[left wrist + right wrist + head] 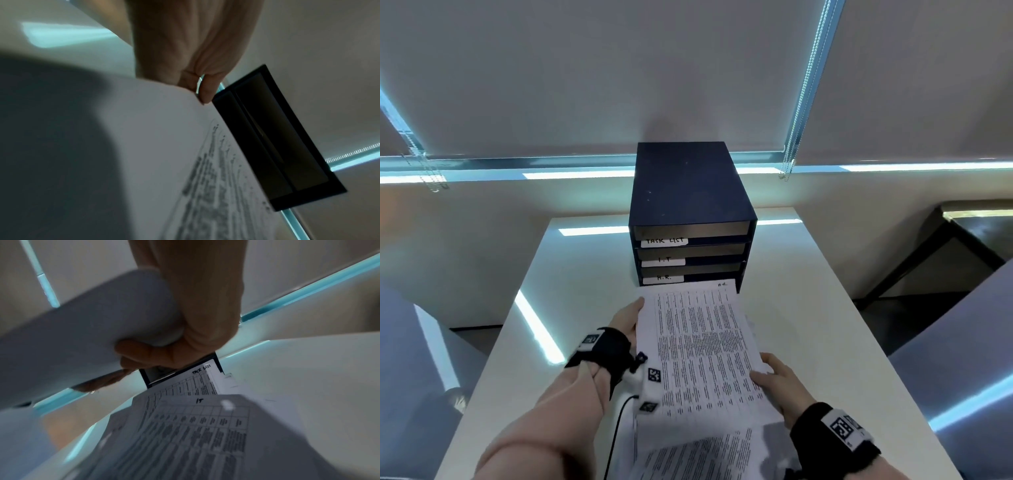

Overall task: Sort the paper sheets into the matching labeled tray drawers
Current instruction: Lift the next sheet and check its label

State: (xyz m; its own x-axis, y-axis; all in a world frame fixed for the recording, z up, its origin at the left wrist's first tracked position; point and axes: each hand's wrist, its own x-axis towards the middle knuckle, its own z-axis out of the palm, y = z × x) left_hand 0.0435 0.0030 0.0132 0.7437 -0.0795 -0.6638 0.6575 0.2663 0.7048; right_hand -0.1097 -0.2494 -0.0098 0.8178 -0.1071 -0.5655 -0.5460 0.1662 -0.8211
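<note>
I have one printed sheet (702, 346) lifted off the tabletop (808, 325), held lengthwise toward the dark blue tray unit (688, 192). Its far edge hangs just in front of the lowest visible drawer. A small handwritten mark sits at the sheet's top right corner; from the head view it is too small for me to read with confidence.

My left hand (625, 323) pinches the sheet's left edge about midway, thumb on top. My right hand (779, 382) grips the near right corner, fingers curled under. So both hands are clamped on the same sheet, one on each side.

Under it the remaining pile (195, 431) lies fanned on the tabletop; the right wrist view shows sheets there marked "IT" and "Task List".

The drawers read, top down, TASK LIST (664, 241), I.T (663, 261) and H.R. (663, 278).

I judge this the filing step for this sheet: drawer chosen or about to be. Next I need to confirm the corner mark against a label, level the sheet, and feed its leading edge squarely into that slot without buckling.
</note>
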